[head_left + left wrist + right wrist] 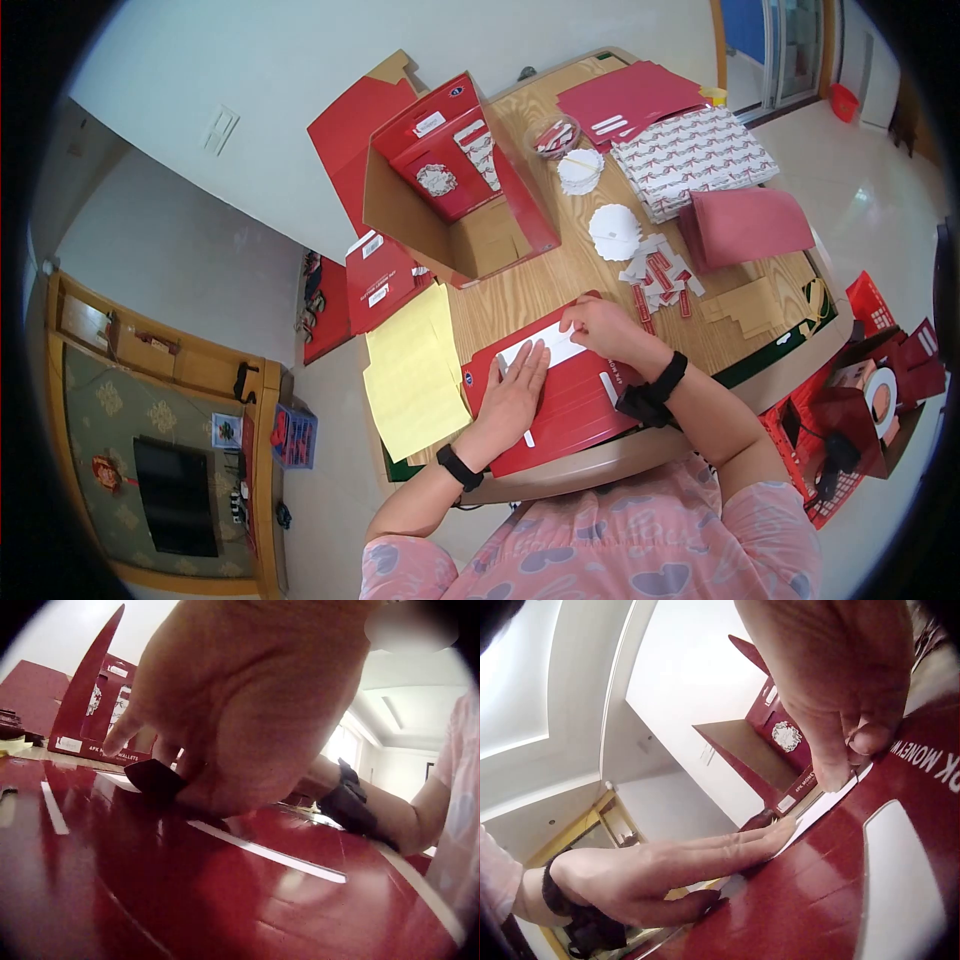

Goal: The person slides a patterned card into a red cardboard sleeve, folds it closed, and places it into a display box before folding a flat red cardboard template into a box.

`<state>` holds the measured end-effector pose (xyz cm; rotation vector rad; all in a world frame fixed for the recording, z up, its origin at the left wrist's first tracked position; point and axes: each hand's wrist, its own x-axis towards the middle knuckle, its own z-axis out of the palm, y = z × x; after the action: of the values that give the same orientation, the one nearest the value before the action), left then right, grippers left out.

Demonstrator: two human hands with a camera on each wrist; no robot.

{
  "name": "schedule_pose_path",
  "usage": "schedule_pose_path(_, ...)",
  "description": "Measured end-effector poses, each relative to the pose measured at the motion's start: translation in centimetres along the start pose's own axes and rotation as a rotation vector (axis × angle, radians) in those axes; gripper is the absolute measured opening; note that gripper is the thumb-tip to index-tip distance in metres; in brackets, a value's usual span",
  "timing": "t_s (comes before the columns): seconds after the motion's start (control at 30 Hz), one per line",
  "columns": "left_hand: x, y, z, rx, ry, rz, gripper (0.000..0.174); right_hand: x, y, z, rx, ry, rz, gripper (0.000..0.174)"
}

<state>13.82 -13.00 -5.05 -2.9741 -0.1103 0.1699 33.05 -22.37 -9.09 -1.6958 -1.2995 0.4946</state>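
A flat red cardboard piece (575, 415) with white lettering and white slots lies at the table's front edge. Across its far part runs a white strip (562, 351). My left hand (515, 392) presses on the strip with fingers stretched out; in the right wrist view those straight fingers (735, 851) lie along it. At the strip's right end my right hand (605, 332) has its fingers curled, thumb and fingertips pinching together. Close up, the right hand (836, 690) covers part of the white strip (817, 814) and the lettering beside it.
An open red box (490, 240) stands behind the hands. Yellow paper sheets (415, 375) lie at left. To the right are small red-and-white pieces (660, 275), white scalloped discs (614, 232), a patterned stack (695, 155), a folded red piece (750, 228) and brown cardboard (745, 308).
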Motion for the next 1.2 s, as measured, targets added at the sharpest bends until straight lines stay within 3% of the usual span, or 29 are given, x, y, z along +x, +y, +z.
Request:
schedule_pose_path(0.7,-0.4,0.2,-0.5,0.064,-0.041,0.038,0.052,0.0,0.2,0.0,0.011,-0.003,0.025,0.017)
schedule_pose_path(1.2,-1.4,-0.5,0.5,-0.085,-0.059,0.011,0.068,-0.1,0.4,0.1,0.056,0.005,0.01,0.017)
